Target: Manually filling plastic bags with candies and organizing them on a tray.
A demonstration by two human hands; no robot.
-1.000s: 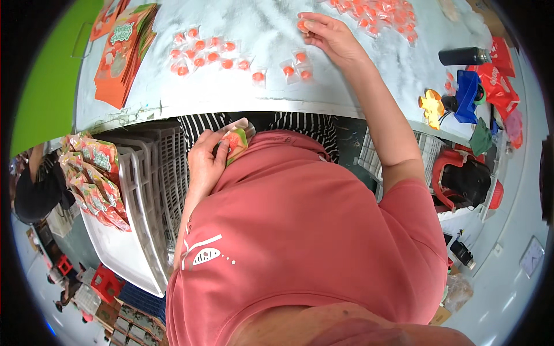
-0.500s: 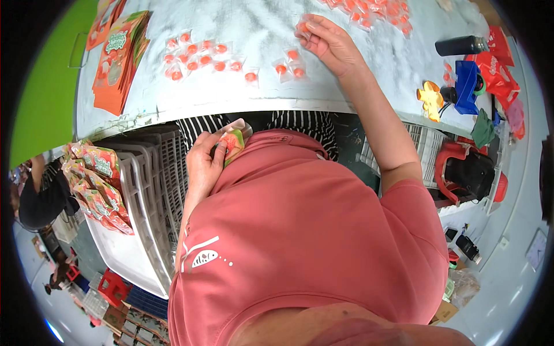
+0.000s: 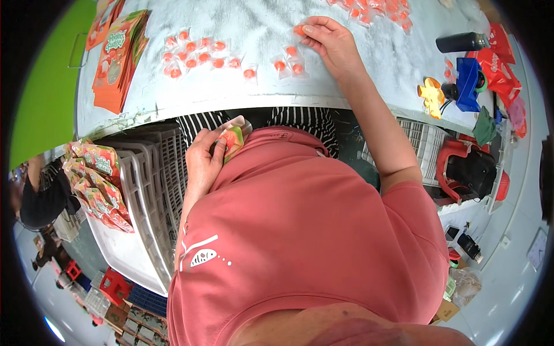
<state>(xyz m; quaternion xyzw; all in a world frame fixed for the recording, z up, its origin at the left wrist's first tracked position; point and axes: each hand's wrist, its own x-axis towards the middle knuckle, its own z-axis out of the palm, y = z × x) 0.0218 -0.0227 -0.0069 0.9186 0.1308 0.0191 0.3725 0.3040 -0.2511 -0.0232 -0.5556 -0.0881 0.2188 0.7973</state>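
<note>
My left hand [image 3: 206, 155] is closed on a green and red candy pouch [image 3: 233, 138] at my lap, below the table's edge. Over the table [image 3: 265, 95], my right hand [image 3: 330, 43] pinches a clear-wrapped red candy [image 3: 299, 30] between thumb and fingers. Just left of and below that hand lies a small group of wrapped candies [image 3: 297, 68]. Farther left is a looser group of wrapped candies [image 3: 203, 56], with a single one [image 3: 249, 73] at its right end. A larger pile of wrapped candies [image 3: 375, 8] sits at the far edge of view.
Flat pouches [image 3: 118, 63] are stacked at the table's left. Filled pouches [image 3: 98, 179] lie on a white crate [image 3: 124, 248] to my left. At right are a black bottle [image 3: 461, 42], a blue tape dispenser [image 3: 467, 85] and a yellow object [image 3: 431, 97]. Another person's arm [image 3: 36, 173] shows far left.
My right hand has shifted slightly down, still pinching the wrapped candy. The left hand and its pouch stay nearly in place.
</note>
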